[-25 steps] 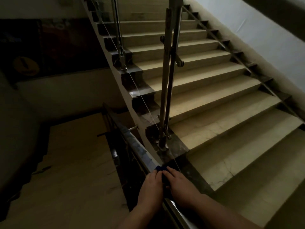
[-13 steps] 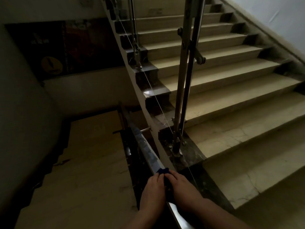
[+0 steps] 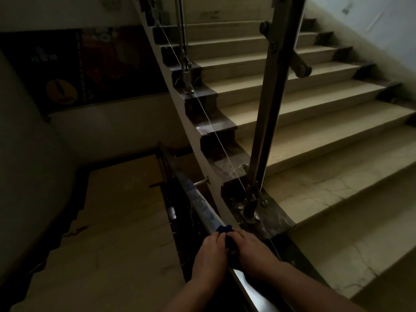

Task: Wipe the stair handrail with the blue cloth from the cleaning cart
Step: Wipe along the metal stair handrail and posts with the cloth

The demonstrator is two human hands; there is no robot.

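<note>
A shiny metal handrail [image 3: 198,199] runs from the bottom centre down and away to the left-centre. The blue cloth [image 3: 224,229] is wrapped over it, only a small dark-blue edge showing ahead of my fingers. My left hand [image 3: 208,256] grips the cloth on the rail's left side. My right hand [image 3: 253,253] grips it from the right, fingertips nearly meeting the left hand's. Most of the cloth is hidden under both hands. The cleaning cart is not in view.
An upright steel baluster post [image 3: 267,113] stands bolted to the stair corner just right of the rail. Beige steps [image 3: 315,122] climb to the right. A lower flight and landing [image 3: 117,221] drop away on the left. A dark poster [image 3: 67,70] hangs on the far wall.
The view has swung left and drawn a little closer to the post. Both hands keep their hold on the cloth, at about the same spot in the view.
</note>
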